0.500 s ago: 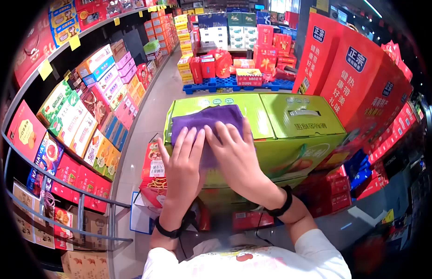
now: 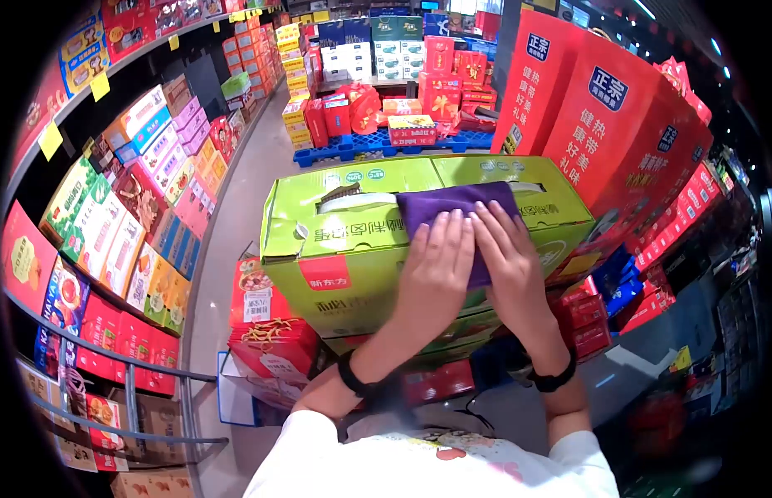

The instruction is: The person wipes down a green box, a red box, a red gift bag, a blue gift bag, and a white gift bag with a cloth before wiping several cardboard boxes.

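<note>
A purple cloth (image 2: 423, 206) is spread across the top of two green cartons standing side by side. My left hand (image 2: 441, 256) lies on it with fingers stretched out flat. Beside it, my right hand (image 2: 509, 253) rests flat on the cloth too, fingertips pointing away from me. Both hands are open and press from above without wrapping round anything. The left green carton (image 2: 303, 222) has a white carry handle (image 2: 361, 202) on top; the right green carton (image 2: 560, 212) is partly covered by the cloth.
Tall red display boxes (image 2: 598, 124) rise at the right. A blue pallet (image 2: 344, 154) loaded with gift boxes stands beyond the cartons. Shelves of packaged goods with a metal rail (image 2: 133, 390) run along the left. Red gift bags (image 2: 274, 344) sit by the left carton.
Both hands and the purple cloth have moved right, from the left carton's top to where the two cartons meet. The left carton's handle and lettering are now uncovered. The view has shifted right.
</note>
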Demonstrator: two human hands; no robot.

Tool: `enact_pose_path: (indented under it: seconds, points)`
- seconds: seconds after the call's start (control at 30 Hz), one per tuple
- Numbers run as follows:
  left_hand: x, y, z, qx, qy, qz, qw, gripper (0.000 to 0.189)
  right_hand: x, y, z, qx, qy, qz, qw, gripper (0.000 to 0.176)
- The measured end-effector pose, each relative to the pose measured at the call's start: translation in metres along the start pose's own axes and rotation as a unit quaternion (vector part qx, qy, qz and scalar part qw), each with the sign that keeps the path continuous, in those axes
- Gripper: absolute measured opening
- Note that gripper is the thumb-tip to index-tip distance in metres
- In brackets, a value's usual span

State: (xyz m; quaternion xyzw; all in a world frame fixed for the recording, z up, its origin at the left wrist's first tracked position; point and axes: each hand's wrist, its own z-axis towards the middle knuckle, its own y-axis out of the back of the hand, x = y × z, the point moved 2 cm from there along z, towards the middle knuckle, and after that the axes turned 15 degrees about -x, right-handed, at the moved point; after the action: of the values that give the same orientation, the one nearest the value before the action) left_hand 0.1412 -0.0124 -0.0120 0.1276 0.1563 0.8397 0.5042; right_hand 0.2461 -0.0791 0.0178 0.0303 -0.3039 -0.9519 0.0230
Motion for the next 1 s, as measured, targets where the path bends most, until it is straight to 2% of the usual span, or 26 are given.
enact_pose_path:
  seconds: [0.13, 0.23, 0.4, 0.47, 0.5, 0.53, 0.6, 0.67, 0.73, 0.8, 0.87, 0.9, 1.0]
  points:
    - [-0.006, -0.004, -0.017, -0.03, 0.04, -0.042, 0.998, 0.051, 0.007, -0.016, -0.027, -0.076, -0.047, -0.005, 0.996, 0.054]
    - [0.011, 0.012, -0.033, -0.005, 0.048, -0.032, 0.998, 0.055, 0.034, -0.033, -0.029, -0.081, -0.076, 0.036, 0.993, 0.054]
    - [0.046, 0.053, -0.084, 0.029, 0.145, 0.029, 0.989, 0.061, 0.092, -0.074, -0.03, -0.095, -0.028, 0.128, 0.987, 0.054]
    - [0.06, 0.059, -0.119, -0.008, 0.184, 0.062, 0.981, 0.057, 0.118, -0.091, -0.037, -0.03, 0.017, 0.145, 0.989, 0.053]
    - [0.063, 0.061, -0.131, 0.009, 0.244, 0.057, 0.968, 0.054, 0.126, -0.097, -0.039, -0.002, 0.022, 0.193, 0.981, 0.051]
    - [0.068, 0.054, -0.161, -0.009, 0.249, 0.067, 0.966, 0.054, 0.132, -0.119, -0.054, -0.019, 0.052, 0.195, 0.979, 0.049]
    - [0.065, 0.049, -0.189, 0.02, 0.314, 0.066, 0.947, 0.055, 0.137, -0.14, -0.076, -0.013, 0.081, 0.188, 0.979, 0.048]
    - [0.059, 0.039, -0.207, 0.008, 0.326, 0.061, 0.943, 0.057, 0.13, -0.154, -0.095, -0.012, 0.099, 0.19, 0.977, 0.049]
    - [0.051, 0.033, -0.207, 0.017, 0.296, 0.057, 0.953, 0.063, 0.119, -0.155, -0.104, 0.043, 0.062, 0.242, 0.967, 0.052]
    - [0.049, 0.03, -0.197, 0.017, 0.275, 0.054, 0.96, 0.068, 0.107, -0.146, -0.104, 0.012, 0.077, 0.239, 0.968, 0.057]
    - [0.042, 0.027, -0.181, 0.02, 0.254, 0.018, 0.967, 0.068, 0.097, -0.135, -0.101, 0.066, 0.039, 0.215, 0.974, 0.065]
    - [0.039, 0.025, -0.173, 0.034, 0.253, -0.012, 0.967, 0.063, 0.093, -0.128, -0.097, 0.055, 0.023, 0.23, 0.971, 0.068]
    - [0.031, 0.01, -0.174, 0.028, 0.222, -0.027, 0.974, 0.064, 0.079, -0.121, -0.105, 0.013, 0.013, 0.216, 0.976, 0.068]
